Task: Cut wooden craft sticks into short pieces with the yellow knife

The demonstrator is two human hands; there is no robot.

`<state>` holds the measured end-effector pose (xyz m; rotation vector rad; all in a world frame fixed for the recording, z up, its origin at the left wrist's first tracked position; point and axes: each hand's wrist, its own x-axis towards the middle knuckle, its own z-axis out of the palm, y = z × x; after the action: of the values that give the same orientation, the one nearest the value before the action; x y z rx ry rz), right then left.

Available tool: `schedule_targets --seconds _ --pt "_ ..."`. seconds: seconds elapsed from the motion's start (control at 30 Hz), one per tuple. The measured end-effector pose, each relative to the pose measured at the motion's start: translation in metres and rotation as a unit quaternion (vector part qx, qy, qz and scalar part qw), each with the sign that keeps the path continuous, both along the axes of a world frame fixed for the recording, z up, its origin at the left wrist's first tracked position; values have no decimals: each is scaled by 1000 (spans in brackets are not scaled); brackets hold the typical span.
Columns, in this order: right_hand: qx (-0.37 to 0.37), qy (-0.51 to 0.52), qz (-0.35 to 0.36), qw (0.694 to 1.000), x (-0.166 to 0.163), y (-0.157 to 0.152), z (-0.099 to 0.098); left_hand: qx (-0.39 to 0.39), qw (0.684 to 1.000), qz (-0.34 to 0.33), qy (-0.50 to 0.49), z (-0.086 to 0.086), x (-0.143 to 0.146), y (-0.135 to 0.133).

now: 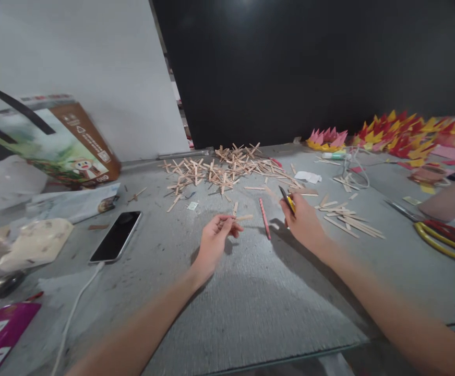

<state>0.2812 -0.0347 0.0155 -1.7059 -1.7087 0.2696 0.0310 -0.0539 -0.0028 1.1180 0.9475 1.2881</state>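
My left hand (215, 235) pinches wooden sticks (243, 217) that form a small cross over the middle of the grey table. In my right hand (303, 219) is a yellow and black utility knife (289, 201), its dark tip angled up to the left. Between the two hands lies a pink patterned pencil (264, 218), touched by neither. Beyond them spreads a heap of crossed wooden sticks (223, 169). Loose flat sticks (352, 219) lie to the right of my right hand.
A phone (116, 237) on a white cable and a printed bag (79, 146) stand left. Large scissors (442, 237) lie at right, near another person's arm (452, 196). Folded red and yellow paper pieces (403, 136) line the back right. The table's front edge (290, 357) is close.
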Motion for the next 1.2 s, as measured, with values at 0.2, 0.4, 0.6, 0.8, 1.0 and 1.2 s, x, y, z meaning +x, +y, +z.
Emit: schedule_targets --seconds 0.2,0.4,0.6,0.8,1.0,1.2 --pt "12 125 70 990 -36 -36 4 -28 997 -21 -63 10 8 -12" --pt "33 108 72 991 -39 -44 3 -51 994 -40 -88 14 12 -18" --pt "38 112 78 990 -38 -45 4 -53 994 -45 -87 14 13 -20" --pt "36 105 126 986 -39 -48 8 -55 994 -42 -85 15 12 -21" --pt "19 118 150 981 -35 -46 6 -80 990 -64 -98 13 11 -20" --pt "-28 173 208 962 -28 -41 7 -76 986 -116 -92 5 9 -17"
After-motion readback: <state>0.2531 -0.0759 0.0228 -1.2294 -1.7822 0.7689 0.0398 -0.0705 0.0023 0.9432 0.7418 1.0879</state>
